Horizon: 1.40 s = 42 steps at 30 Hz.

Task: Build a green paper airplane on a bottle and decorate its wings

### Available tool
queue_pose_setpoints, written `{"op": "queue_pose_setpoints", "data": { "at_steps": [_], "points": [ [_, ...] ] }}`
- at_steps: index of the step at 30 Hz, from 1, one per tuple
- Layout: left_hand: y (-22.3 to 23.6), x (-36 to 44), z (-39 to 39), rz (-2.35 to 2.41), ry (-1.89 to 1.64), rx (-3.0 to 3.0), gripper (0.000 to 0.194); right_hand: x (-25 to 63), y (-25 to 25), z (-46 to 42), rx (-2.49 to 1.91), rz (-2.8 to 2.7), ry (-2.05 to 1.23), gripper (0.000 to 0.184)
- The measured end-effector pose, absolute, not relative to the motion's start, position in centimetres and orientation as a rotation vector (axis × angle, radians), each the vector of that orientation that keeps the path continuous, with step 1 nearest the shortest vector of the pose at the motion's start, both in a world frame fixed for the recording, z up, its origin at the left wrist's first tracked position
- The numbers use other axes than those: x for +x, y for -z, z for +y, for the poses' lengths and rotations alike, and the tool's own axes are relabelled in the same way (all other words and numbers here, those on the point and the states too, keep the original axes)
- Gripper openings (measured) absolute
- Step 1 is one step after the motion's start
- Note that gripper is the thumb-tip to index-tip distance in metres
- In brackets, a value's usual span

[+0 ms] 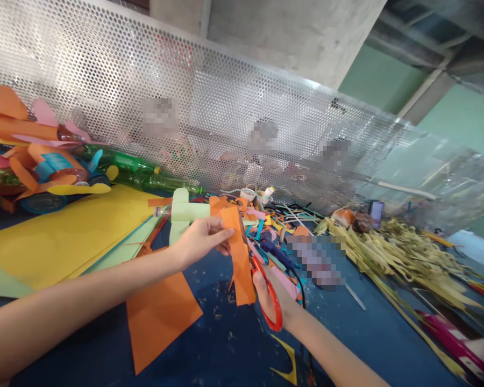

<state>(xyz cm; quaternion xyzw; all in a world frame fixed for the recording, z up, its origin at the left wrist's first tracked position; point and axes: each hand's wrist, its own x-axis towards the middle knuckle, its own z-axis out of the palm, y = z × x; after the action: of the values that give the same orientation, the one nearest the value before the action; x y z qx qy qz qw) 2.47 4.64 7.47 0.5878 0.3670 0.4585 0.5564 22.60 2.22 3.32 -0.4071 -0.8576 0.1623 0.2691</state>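
My left hand (210, 236) pinches a strip of orange paper (242, 274) between thumb and fingers, holding it up over the blue table. Red-handled scissors (275, 309) are in my right hand (272, 293), with the thumb through one loop. Their blades lie along the right edge of the orange strip; whether they are open is hard to see. Below my left forearm lies a larger orange paper sheet (161, 317). Just beyond my left hand is a pale green paper shape (185, 212) wrapped around a bottle.
Paper-covered bottle models (44, 156) stand at the left beside yellow sheets (76, 231) and green bottles (133, 161). A blue glue gun (276, 250) lies among paper scraps. Dried husks (399, 258) spread on the right. A perforated metal screen (226, 102) rises behind the table (226, 355).
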Motion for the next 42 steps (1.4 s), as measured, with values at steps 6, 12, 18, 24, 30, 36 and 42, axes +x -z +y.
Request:
{"op": "queue_pose_setpoints", "data": {
  "at_steps": [6, 12, 18, 24, 30, 36, 42],
  "points": [
    [-7.4, 2.5, 4.7, 0.856, -1.076, 1.337, 0.023, 22.5, -3.4, 2.2, -1.123, -2.287, -0.628, 0.055],
    [-7.4, 2.4, 4.8, 0.822, -1.075, 1.326, 0.025, 22.3, -3.7, 2.0, -1.16, -2.235, -0.612, 0.056],
    [-7.2, 2.4, 5.0, 0.814, -1.082, 1.33, 0.027, 22.0, -3.6, 1.7, -1.183, -2.155, -0.801, 0.054],
    [-7.1, 2.3, 5.2, 0.814, -1.091, 1.329, 0.028, 21.8, -2.5, 1.7, -1.277, -1.994, -0.931, 0.055],
    [-6.9, 2.1, 5.5, 0.801, -1.117, 1.338, 0.028, 22.2, -2.1, 2.2, -1.268, -1.956, -1.028, 0.055],
    [-7.0, 1.9, 5.7, 0.803, -1.139, 1.31, 0.028, 22.5, -2.1, 2.6, -1.26, -1.954, -1.069, 0.055],
    [-7.1, 1.6, 6.2, 0.887, -1.205, 1.29, 0.023, 22.9, -2.4, 2.8, -1.253, -1.973, -1.032, 0.048]
  ]
}}
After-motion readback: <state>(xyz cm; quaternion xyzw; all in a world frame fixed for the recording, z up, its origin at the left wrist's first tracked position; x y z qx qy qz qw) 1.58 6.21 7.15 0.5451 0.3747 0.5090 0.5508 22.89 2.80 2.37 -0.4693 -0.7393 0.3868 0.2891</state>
